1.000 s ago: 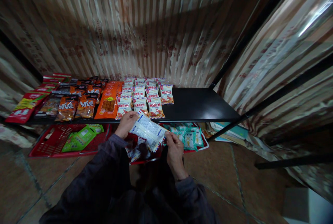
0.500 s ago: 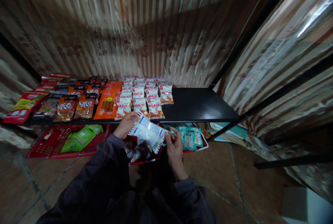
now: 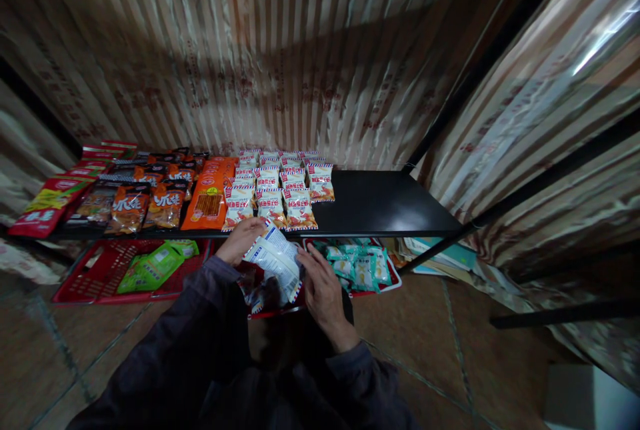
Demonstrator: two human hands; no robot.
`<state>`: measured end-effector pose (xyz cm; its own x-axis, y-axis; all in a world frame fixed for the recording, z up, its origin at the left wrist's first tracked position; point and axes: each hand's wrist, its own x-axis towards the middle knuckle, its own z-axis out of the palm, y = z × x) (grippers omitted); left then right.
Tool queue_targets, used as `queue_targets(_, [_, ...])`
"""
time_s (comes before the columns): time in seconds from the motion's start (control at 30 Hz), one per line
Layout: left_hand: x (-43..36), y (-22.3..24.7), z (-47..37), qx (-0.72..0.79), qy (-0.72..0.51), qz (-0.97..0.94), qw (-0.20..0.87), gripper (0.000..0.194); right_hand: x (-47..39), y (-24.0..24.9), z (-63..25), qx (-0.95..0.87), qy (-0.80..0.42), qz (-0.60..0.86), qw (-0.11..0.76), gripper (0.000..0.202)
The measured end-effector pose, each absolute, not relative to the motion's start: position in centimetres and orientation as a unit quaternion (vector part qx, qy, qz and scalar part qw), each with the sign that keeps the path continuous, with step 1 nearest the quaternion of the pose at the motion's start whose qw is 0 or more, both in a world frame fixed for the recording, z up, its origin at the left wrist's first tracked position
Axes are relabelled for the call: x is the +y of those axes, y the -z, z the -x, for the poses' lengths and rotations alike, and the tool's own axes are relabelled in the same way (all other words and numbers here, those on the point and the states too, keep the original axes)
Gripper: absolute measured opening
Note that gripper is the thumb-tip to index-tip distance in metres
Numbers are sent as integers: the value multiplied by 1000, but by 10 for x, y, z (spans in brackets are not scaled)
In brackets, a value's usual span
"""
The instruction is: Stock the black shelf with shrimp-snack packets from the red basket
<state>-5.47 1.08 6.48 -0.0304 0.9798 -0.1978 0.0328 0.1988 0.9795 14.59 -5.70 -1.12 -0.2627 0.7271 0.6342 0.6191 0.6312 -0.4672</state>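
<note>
A white snack bag (image 3: 276,258) with a striped red-and-blue edge is held over a basket, its printed back facing me. At its upper left corner, my left hand (image 3: 243,240) is closed on it. My right hand (image 3: 323,287) lies along the bag's right edge with fingers stretched out, touching it; the thumb is mostly hidden. Just beyond, matching white snack bags (image 3: 299,209) stand in rows on the black shelf (image 3: 385,207). Below the held bag, the red basket (image 3: 280,313) contains more packets, dark and partly hidden.
Orange packets (image 3: 204,202), black-and-orange packets (image 3: 164,205) and red packets (image 3: 45,207) fill the shelf's left. Underneath are a red basket (image 3: 95,277) with green packets (image 3: 153,267) and another with teal packets (image 3: 364,270). A black shelf post (image 3: 430,253) stands at right.
My right hand has gone from pinching the bag's right corner to lying flatter along its edge, shifted left. The bag has tilted and looks more bent. My left hand has hardly moved.
</note>
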Motion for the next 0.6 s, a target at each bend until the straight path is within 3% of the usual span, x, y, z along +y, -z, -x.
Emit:
queue_targets(0.2, [14,-61,62,552,-418,-430,580,15,-64,8,-149,-828,-75,407,379,55])
queue_targets(0.4, [13,-68,65,568,-426,-382,592,10,-69,5,-146,-857,-86,365,353,94])
queue_targets(0.6, [11,-67,65,561,-431,-344,617,13,-73,11,-136,-812,-123,397,410,64])
